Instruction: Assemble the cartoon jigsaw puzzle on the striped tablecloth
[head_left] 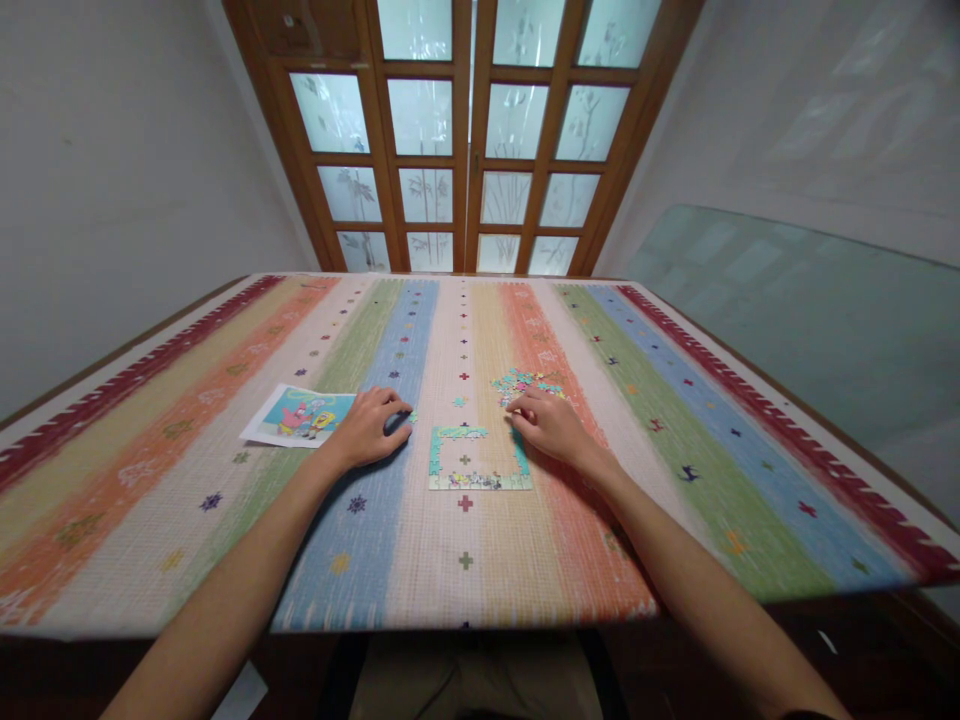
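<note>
A partly built jigsaw frame (pixel 478 480) lies in the middle of the striped tablecloth (pixel 675 470); its bottom, left and right edges are joined and the centre is bare. My right hand (pixel 551 423) rests at the frame's upper right corner with its fingers curled in a pinch; what they hold is too small to make out. My left hand (pixel 371 427) lies to the left of the frame, fingers curled down onto the cloth beside a single small piece (pixel 411 416). A heap of loose pieces (pixel 521 382) sits just beyond my right hand.
A printed cartoon reference picture (pixel 300 415) lies left of my left hand. One stray piece (pixel 460 402) sits beyond the frame. A wooden glass-paned door (pixel 469 140) stands behind the table. A sheet of glass (pixel 810 320) leans against the right wall.
</note>
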